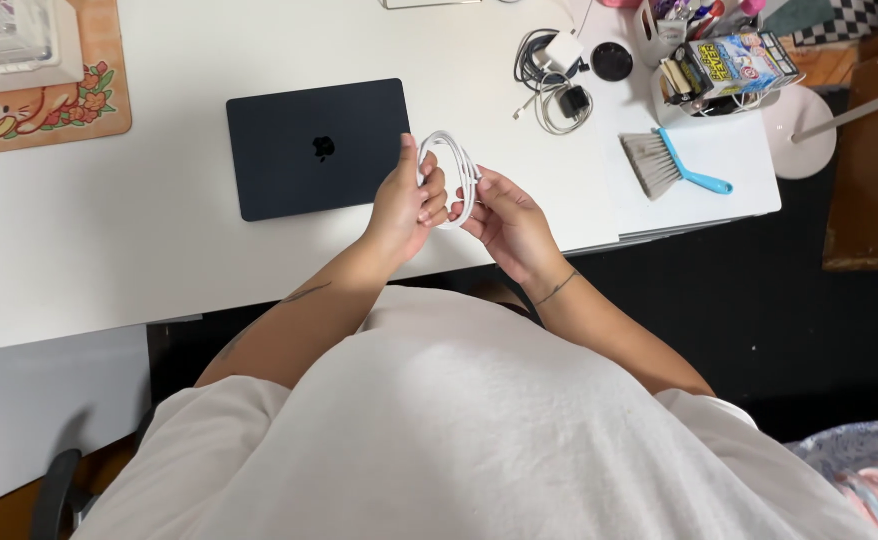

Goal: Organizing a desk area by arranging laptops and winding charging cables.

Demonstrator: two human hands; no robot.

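Note:
A coiled white cable (pixel 456 160) is held between both hands above the front edge of the white desk (pixel 109 230). My left hand (pixel 409 200) grips the coil's left side with fingers wrapped through the loop. My right hand (pixel 507 215) pinches the coil's right side. A closed dark laptop (pixel 309 150) lies flat on the desk just left of my hands.
A small hand brush (pixel 664 162) with a blue handle lies at the right. Behind it sit a tangle of chargers and cables (pixel 554 75), a round black object (pixel 612 61) and a white organiser with pens and a box (pixel 719 60). A mat with a cartoon print (pixel 49 110) is far left.

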